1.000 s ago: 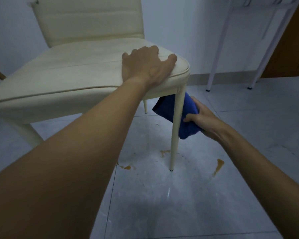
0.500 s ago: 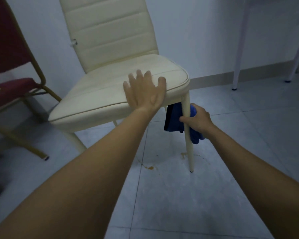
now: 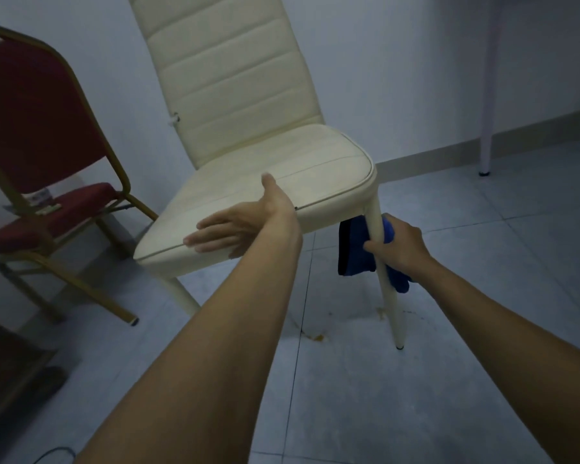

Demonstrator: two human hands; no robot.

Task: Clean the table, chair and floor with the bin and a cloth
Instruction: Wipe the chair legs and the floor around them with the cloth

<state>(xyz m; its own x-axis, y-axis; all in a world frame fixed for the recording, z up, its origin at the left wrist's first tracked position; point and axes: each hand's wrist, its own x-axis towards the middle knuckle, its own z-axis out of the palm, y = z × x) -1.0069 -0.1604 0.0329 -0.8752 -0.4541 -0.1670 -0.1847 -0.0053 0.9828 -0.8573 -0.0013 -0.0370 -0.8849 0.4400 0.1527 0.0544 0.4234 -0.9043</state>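
On the grey tile floor point(image 3: 449, 380) stands a big cream chair point(image 3: 275, 182), with a red chair point(image 3: 31, 112) beside it on the left. The person's left hand point(image 3: 238, 229) lies flat and open on the seat's front edge, and the right hand point(image 3: 400, 244) squeezes a blue cloth point(image 3: 352, 252) around the front leg point(image 3: 390, 306), just under the seat. Small brown spots point(image 3: 317, 336) sit near that leg.

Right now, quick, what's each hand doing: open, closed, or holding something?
Left hand: open, straight fingers against the cream chair seat edge.
Right hand: closed on the blue cloth, wrapped round the chair's front leg.
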